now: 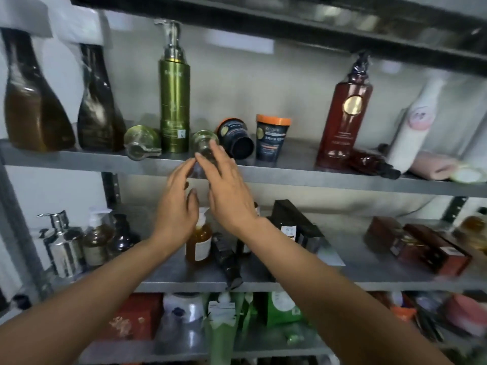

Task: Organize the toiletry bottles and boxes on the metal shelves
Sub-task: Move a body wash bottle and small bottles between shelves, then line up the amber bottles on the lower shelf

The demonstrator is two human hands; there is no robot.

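Reaching up to the front edge of the upper shelf (290, 176), both hands meet at the clear bottle (204, 143). This bottle lies at the near edge, between the green pump bottle (175, 101) on its left and the tipped jar (234, 138) on its right.

- Left hand (176, 204): fingers gently curved and narrowly spread, thumb held apart, fingertips at the lower left of the clear bottle.
- Right hand (229, 191): fingers straight and close together, laid over the near right side of the clear bottle.
- Whether either hand bears the bottle's weight cannot be told because of blur.

Upper shelf, left to right:
- Two brown curved bottles (34, 106) stand at the far left.
- A green round bottle (142, 142) lies on its side just left of the green pump bottle.
- The tipped jar has an orange lid and lies on its side; the upright jar (272, 138) stands just beside it.
- A red-brown pump bottle (342, 122) stands upright, with a small dark bottle (371, 164) lying at its base.
- A white bottle (413, 127) leans at the right.

The middle shelf (369, 275) carries a chrome pump bottle (63, 248) at the left, an amber bottle (199, 241) below the hands, black boxes (295, 222) and red-brown boxes (421, 246).
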